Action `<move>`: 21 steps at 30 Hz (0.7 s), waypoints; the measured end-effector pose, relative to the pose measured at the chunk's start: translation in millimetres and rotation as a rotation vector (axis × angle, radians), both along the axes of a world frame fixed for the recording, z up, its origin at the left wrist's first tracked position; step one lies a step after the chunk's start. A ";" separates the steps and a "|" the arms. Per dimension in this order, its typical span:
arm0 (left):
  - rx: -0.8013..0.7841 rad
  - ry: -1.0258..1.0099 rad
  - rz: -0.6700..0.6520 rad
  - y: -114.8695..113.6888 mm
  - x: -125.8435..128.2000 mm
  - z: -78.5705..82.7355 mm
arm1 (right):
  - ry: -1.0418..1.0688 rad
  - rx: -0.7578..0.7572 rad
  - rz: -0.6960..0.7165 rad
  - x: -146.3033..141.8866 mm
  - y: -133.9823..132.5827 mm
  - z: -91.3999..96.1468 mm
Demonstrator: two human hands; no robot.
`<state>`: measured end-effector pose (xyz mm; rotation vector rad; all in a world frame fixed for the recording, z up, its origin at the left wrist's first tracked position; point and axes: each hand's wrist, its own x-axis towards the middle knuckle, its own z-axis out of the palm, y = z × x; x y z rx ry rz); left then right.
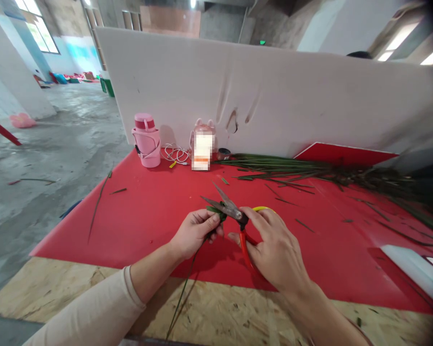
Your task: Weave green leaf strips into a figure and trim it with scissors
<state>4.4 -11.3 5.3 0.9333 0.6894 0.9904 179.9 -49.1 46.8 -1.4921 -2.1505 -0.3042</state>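
My left hand is closed in a pinch on a green leaf strip, its thumb on top. A long thin end of the strip hangs down over the table's near edge. In my right hand is a pair of scissors with red and yellow handles. Their blades are spread apart and point to the upper left, lying across the strip just above my left fingertips. What the left fingers enclose is partly hidden.
A pink bottle, a white cable and a blurred-out device stand along the white board. A bundle of long green leaves lies at the back right. Leaf scraps are scattered over the red tabletop.
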 end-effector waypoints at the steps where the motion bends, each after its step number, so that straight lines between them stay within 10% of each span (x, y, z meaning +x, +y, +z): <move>1: 0.004 0.002 -0.003 -0.1 0.0 -0.1 | -0.004 0.003 0.001 0.4 -0.1 -0.1; 21: -0.002 -0.004 0.006 -1.2 -0.9 0.9 | -0.080 0.134 -0.032 5.4 0.5 -4.4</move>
